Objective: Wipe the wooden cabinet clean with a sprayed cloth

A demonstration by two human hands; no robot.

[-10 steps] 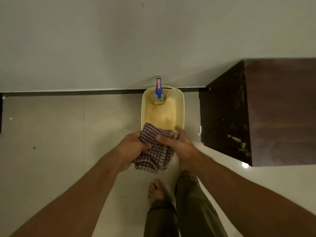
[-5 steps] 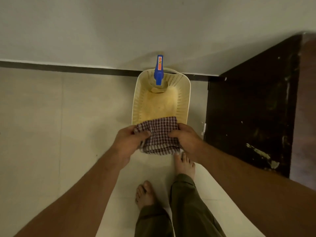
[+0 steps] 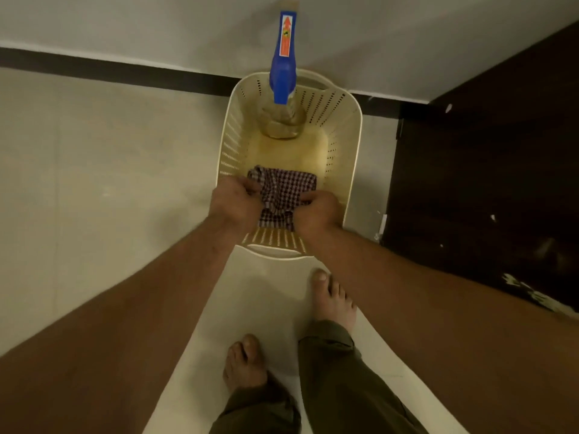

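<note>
We look straight down along two bare forearms that reach forward and converge over a cream plastic basket (image 3: 351, 158) standing on the pale tiled floor (image 3: 94, 170). Our left hand (image 3: 235, 202) and right hand (image 3: 316, 211) meet low inside the near end of the basket, knuckles up, wrists roughly level with each other. Both are closed on a checked cloth (image 3: 283, 189): the left bunches its left edge in curled fingers, and the right pinches its right edge with thumb and fingers drawn together. The cloth lies crumpled between the two hands, over the basket's floor; whether it rests on that floor we cannot tell.

At the far end of the basket stands a spray bottle (image 3: 283, 117) with a blue trigger head (image 3: 283, 70), leaning toward the wall (image 3: 125, 23). It is well apart from the hands. The dark wooden cabinet (image 3: 485, 183) stands just beside the basket on the right, its side scuffed with pale marks. Our bare feet (image 3: 333, 296) and dark trouser legs show below, near the basket's closest rim.
</note>
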